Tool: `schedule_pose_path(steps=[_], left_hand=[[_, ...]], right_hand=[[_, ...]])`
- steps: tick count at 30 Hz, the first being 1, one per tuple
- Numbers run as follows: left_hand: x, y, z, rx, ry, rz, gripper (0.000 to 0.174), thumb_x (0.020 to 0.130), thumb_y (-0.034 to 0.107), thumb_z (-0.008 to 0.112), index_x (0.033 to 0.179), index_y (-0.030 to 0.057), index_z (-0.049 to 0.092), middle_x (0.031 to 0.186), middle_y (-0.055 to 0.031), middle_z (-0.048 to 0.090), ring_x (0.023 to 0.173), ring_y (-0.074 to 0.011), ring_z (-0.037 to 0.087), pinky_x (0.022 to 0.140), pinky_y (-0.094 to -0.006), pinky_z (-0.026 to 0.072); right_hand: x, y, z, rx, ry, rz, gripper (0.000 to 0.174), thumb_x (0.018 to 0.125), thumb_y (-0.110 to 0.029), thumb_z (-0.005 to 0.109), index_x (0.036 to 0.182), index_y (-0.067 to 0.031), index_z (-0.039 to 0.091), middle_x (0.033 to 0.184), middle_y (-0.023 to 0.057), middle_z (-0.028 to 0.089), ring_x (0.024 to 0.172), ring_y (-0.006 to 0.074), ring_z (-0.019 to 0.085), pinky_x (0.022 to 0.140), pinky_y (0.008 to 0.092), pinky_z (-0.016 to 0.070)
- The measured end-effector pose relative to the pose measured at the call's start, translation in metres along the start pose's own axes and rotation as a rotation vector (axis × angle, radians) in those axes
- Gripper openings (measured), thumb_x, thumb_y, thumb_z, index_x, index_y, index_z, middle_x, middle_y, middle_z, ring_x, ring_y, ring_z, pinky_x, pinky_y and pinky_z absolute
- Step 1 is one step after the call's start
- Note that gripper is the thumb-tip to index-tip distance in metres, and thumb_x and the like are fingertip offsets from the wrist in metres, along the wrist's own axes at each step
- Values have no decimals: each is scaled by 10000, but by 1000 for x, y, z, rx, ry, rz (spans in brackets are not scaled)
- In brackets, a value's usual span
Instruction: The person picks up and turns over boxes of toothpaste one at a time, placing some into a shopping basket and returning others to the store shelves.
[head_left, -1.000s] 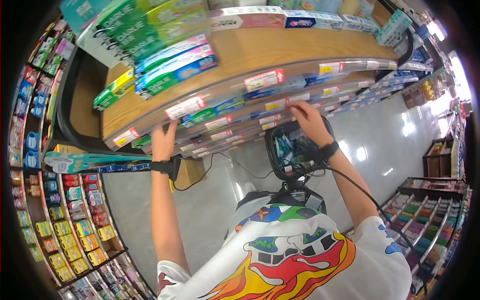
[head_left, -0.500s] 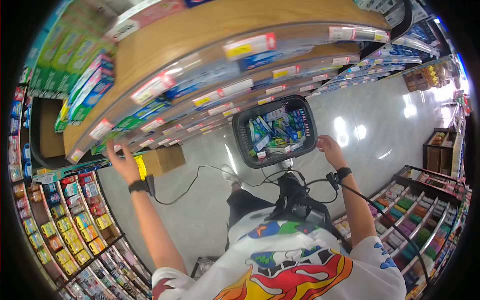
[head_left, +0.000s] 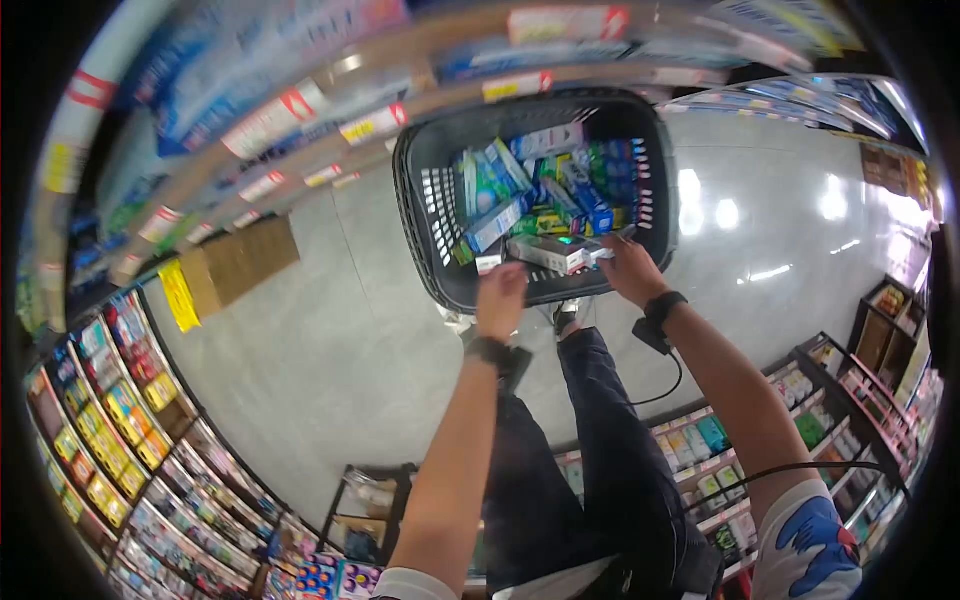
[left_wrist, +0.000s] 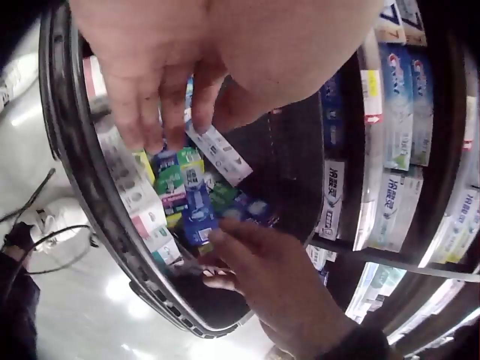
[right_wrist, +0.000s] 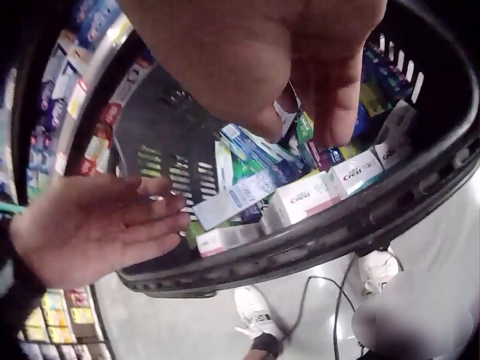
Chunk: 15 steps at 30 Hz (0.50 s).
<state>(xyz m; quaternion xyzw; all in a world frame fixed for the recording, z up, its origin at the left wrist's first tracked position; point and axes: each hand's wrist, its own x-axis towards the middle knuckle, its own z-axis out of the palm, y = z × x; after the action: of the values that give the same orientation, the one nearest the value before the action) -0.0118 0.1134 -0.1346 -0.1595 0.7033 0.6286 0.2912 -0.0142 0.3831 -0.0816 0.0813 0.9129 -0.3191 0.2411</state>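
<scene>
A black shopping basket holds many toothpaste boxes in a loose heap, white Crest boxes along its near side. My left hand is at the near rim, holding nothing; its fingers stretch toward a white and pale-blue toothpaste box. Over the near right part of the heap, my right hand pinches at a toothpaste box, its thumb and fingers bent around the edge. That box is mostly hidden by the hand. A blue toothpaste box lies right at the right thumb in the left wrist view.
Shelves of toothpaste boxes with price tags run along the basket's far side. A brown carton stands on the grey floor to the left. A black cable hangs by the right wrist. My legs are close behind the basket.
The left hand has left the shelf edge on the left and moved right to the basket. The right hand has moved from beside the basket into it. The view has shifted down toward the basket.
</scene>
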Motion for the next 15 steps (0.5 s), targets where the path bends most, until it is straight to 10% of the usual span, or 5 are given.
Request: schedule_pose_path(steps=[10,15], left_hand=[[57,-51,83,-63,-47,-80,206,979,144,568,1077,16,695,842,-58,668,775,-145,622,717,-307,511],[84,-60,75,386,-147,310,187,890,116,622,1023,33,724,884,-126,706,817,-304,680,763,-389,527]], right_hand=[[116,36,98,-497,-121,150,296,863,-148,643,1117,4,642,1000,210,722,938,384,723,813,455,598],[148,53,129,-628,-50,260,257,826,-244,691,956,-29,743,1011,228,729,986,381,721,851,454,592]])
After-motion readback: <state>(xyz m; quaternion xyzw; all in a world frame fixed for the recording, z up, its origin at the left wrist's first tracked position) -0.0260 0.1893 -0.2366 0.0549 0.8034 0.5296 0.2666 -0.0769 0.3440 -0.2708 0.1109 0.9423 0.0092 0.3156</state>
